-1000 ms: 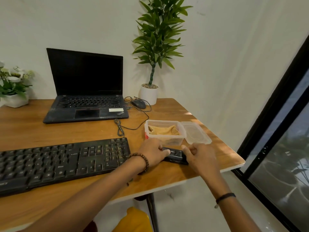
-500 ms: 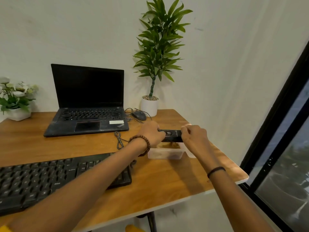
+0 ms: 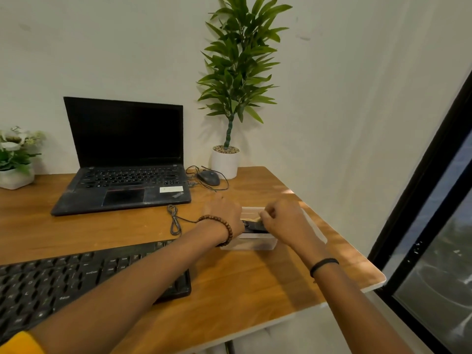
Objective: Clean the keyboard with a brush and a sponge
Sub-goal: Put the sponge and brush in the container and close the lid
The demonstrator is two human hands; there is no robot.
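A black keyboard (image 3: pixel 76 282) lies at the near left of the wooden table (image 3: pixel 255 282). Behind its right end stands a clear plastic container (image 3: pixel 255 245) with something tan (image 3: pixel 251 219) inside. My left hand (image 3: pixel 224 210) and my right hand (image 3: pixel 283 221) each grip one end of a small black oblong object (image 3: pixel 255 226), holding it at the container's mouth. The hands cover most of the object, so I cannot tell what it is.
An open black laptop (image 3: pixel 122 180) sits at the back, with a wired mouse (image 3: pixel 209 178) and a tall plant in a white pot (image 3: pixel 224 162) to its right. A coiled cable (image 3: pixel 175 221) lies left of the container. A flower pot (image 3: pixel 15 175) stands far left, and a black window frame (image 3: pixel 421 187) runs down the right.
Both hands picked the black object up from the table in front of the container, raised it above the container, and now hold it lower, at the container's opening.
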